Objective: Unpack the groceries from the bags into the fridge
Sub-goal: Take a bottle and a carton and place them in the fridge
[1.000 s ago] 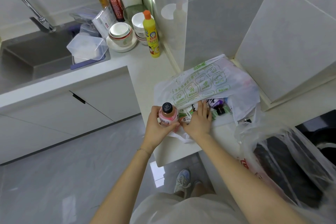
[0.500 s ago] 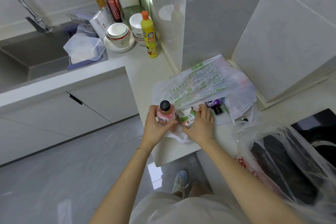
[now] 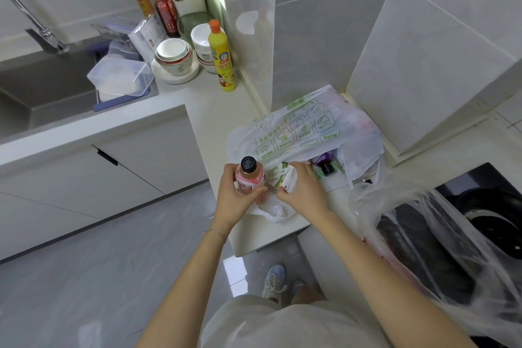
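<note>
Since one second ago the right grip (image 3: 303, 192) has changed from lying flat over the goods to curling round a small white and green pack (image 3: 284, 179), and it has drawn this pack out of the mouth of the printed white bag (image 3: 305, 127) toward the near edge of the bench (image 3: 214, 104). The left grip (image 3: 234, 198) keeps its place and is wrapped round a pink drink bottle (image 3: 250, 178) with a black cap, which stands upright.

Both grips are therefore full, and the two things they hold almost touch each other, just near of the bag mouth. In the mouth there lies a purple bottle (image 3: 324, 162) with a dark cap. It is just to the right of the right grip and a little farther away. It lies on its side, and its long axis runs from far to near, with the cap at the near end.

I judge that the right grip is the nearer one to this bottle, but it must first put down or carry away the pack. The fridge is not in view, so I cannot say in which direction the goods must go.
</note>
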A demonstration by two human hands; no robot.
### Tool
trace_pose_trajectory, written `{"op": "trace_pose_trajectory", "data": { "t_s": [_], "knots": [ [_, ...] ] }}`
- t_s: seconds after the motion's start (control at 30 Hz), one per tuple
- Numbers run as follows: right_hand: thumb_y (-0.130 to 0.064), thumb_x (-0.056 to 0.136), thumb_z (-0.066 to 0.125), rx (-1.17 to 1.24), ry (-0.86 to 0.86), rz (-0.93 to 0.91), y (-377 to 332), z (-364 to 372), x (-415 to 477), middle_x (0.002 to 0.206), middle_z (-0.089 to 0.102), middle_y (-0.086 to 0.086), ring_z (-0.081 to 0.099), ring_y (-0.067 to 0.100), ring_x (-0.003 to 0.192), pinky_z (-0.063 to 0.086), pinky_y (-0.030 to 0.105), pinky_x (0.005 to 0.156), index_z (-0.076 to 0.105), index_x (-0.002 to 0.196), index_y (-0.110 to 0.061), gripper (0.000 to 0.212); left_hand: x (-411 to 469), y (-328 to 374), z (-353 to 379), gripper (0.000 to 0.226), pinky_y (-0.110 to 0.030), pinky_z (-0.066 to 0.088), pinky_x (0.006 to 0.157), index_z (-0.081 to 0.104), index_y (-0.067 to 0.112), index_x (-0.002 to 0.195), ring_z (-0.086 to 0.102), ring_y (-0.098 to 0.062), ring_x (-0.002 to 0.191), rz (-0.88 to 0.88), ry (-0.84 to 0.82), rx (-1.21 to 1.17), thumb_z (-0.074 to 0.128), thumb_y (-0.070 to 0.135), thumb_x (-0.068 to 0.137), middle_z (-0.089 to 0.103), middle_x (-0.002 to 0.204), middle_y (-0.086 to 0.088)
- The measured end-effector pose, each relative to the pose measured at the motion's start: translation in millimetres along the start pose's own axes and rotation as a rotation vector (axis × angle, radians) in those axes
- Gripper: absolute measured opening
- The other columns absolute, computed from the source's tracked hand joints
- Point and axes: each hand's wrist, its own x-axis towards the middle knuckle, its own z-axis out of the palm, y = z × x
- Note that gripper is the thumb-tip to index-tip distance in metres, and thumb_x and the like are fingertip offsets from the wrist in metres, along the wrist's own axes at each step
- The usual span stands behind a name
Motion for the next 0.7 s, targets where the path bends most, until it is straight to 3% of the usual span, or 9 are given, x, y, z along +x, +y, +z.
{"op": "trace_pose_trajectory", "data": {
  "t_s": [0.23, 0.37, 0.5, 0.6, 0.7],
  "knots": [
    [-0.031, 0.072, 0.072, -0.018, -0.149, 0.036, -9, -36, 10, 0.104, 0.058, 0.007, 0.058, 0.026, 0.093, 0.051, 0.038, 0.078, 0.027, 0.135, -0.018, 0.078, -3, 1, 1, 0.056, -0.009, 0.043, 0.078, 0.046, 0.023, 0.102, 0.055, 0.006, 0.088, 0.003, 0.002, 0.010, 0.087, 0.010, 0.068, 0.056, 0.100, 0.010],
    [-0.026, 0.073, 0.072, -0.060, -0.256, 0.039, -1, -33, 8, 0.117, 0.052, 0.009, 0.052, 0.028, 0.106, 0.047, 0.039, 0.086, 0.034, 0.129, -0.013, 0.068, -3, 0, 1, 0.054, -0.006, 0.042, 0.077, 0.046, 0.016, 0.104, 0.054, 0.009, 0.086, 0.001, -0.007, 0.009, 0.086, 0.006, 0.069, 0.056, 0.100, 0.008],
    [-0.021, 0.075, 0.071, 0.034, -0.200, 0.074, 13, -24, -2, 0.125, 0.045, 0.005, 0.043, 0.024, 0.118, 0.041, 0.035, 0.093, 0.043, 0.127, -0.015, 0.059, -3, -2, 2, 0.053, -0.009, 0.044, 0.078, 0.045, 0.016, 0.105, 0.055, 0.008, 0.088, 0.004, -0.004, -0.003, 0.084, 0.005, 0.071, 0.056, 0.101, 0.005],
    [-0.029, 0.077, 0.073, 0.033, -0.161, 0.127, 16, -17, -4, 0.135, 0.034, 0.002, 0.034, 0.022, 0.127, 0.041, 0.036, 0.098, 0.042, 0.135, -0.024, 0.066, -3, -5, 6, 0.052, -0.015, 0.046, 0.081, 0.044, 0.021, 0.104, 0.057, 0.003, 0.091, 0.002, 0.017, -0.004, 0.083, 0.006, 0.072, 0.056, 0.103, 0.003],
    [-0.038, 0.072, 0.079, -0.001, -0.149, 0.186, 12, -2, -6, 0.135, 0.026, 0.005, 0.034, 0.025, 0.124, 0.048, 0.042, 0.093, 0.037, 0.136, -0.028, 0.078, -5, -8, 10, 0.054, -0.024, 0.050, 0.085, 0.042, 0.029, 0.104, 0.059, -0.010, 0.097, -0.009, 0.039, -0.011, 0.083, 0.010, 0.073, 0.055, 0.107, 0.000]
  ]
}}
